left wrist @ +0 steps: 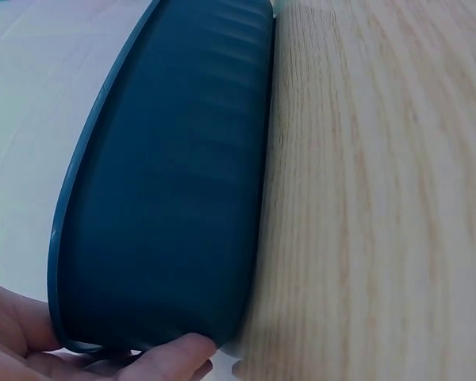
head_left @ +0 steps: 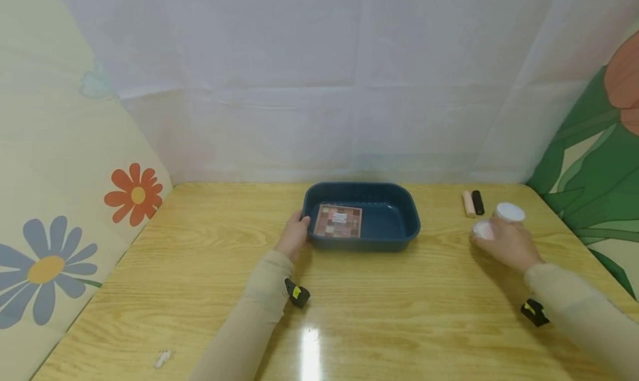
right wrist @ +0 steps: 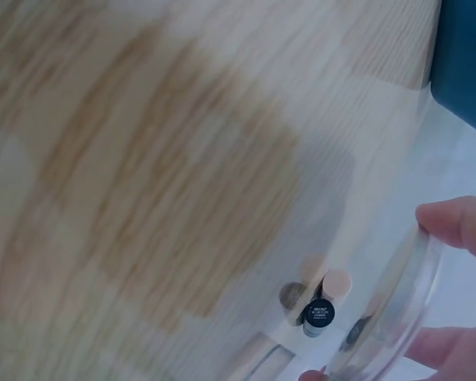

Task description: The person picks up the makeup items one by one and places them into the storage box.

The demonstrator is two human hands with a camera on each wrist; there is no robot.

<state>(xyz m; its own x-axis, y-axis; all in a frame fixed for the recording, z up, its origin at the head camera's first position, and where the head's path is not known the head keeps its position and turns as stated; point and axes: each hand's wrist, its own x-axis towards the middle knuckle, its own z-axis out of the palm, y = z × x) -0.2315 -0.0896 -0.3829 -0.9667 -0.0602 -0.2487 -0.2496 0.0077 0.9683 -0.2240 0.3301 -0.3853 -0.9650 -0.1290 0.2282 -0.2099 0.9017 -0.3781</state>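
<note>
Already, a flat palette (head_left: 338, 225) is lying inside the blue tub (head_left: 361, 247) mid-frame, and the left hand (head_left: 294, 235) is gripping its left end. Right of the middle, the right hand (head_left: 511, 245) is pinching a round case (head_left: 482, 229). A white-topped round thing (head_left: 510, 211), a pink tube (head_left: 468, 203) and a black tube (head_left: 477, 202) are sitting outside, so most seems left.

A glossy wood-grain table (head_left: 389, 325) mirrors a streak of light at its near edge, as creased, matt cloth (head_left: 279, 131) backs the far edge. Toward that edge, a tray (head_left: 369, 245) of smooth plastic; near the right edge, a disc (right wrist: 401, 317) rimmed in clear, shiny plastic.
</note>
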